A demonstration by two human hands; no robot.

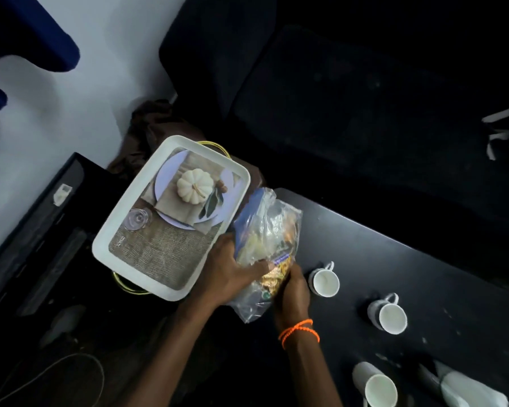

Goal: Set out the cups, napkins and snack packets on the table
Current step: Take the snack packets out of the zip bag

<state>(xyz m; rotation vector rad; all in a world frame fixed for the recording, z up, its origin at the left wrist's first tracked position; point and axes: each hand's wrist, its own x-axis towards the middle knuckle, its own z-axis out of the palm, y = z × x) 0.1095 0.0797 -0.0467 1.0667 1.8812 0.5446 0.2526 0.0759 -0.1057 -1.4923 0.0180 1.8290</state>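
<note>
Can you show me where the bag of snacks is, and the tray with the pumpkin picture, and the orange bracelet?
bag of snacks (266, 230): head view, clear plastic middle.
tray (112, 236): head view, white left rim.
orange bracelet (299, 333): head view, cords across the right wrist.

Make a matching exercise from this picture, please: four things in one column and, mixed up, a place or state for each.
Things:
1. clear snack bag
2. white tray
3. cup nearest the hands
4. orange wristband

Places or states:
A. left of the table
B. gripped by both hands
C. on the right wrist
D. upright on the black table

Pairs: 1-B, 2-A, 3-D, 4-C
</note>
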